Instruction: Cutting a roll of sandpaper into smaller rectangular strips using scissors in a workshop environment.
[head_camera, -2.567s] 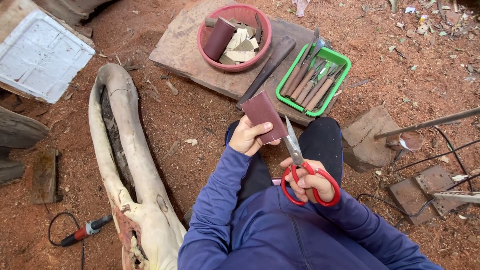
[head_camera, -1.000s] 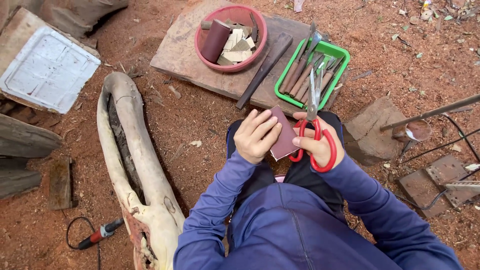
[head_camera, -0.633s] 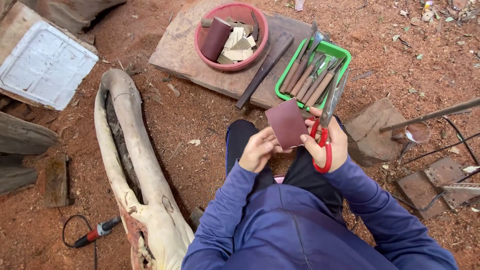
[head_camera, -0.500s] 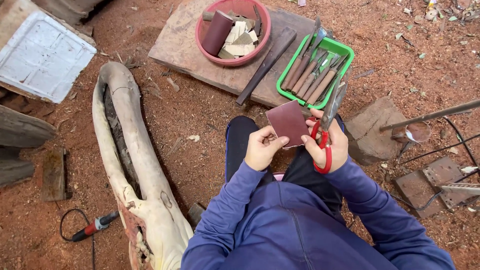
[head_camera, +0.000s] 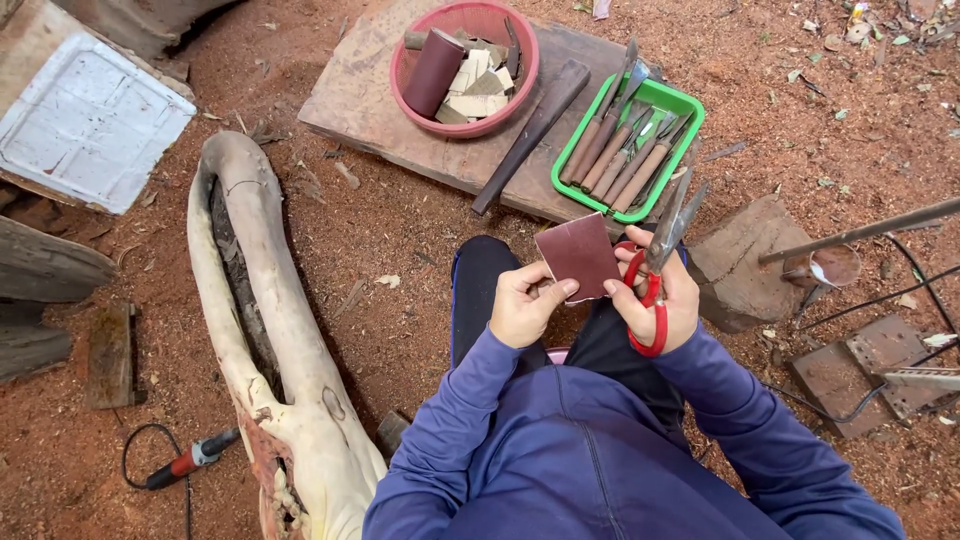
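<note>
White square panel (head_camera: 88, 125) top left on red dirt; pink bowl (head_camera: 465, 65) and green tray (head_camera: 628, 135) on board. Brown sandpaper square (head_camera: 578, 257) above lap, pinched by left hand (head_camera: 525, 305) and right hand (head_camera: 660, 300); right also gripping red-handled scissors (head_camera: 655, 265).

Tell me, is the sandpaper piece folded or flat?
Flat: the sandpaper piece shows one smooth brown face, pinched between the left hand and right hand, which also holds red-handled scissors.
</note>
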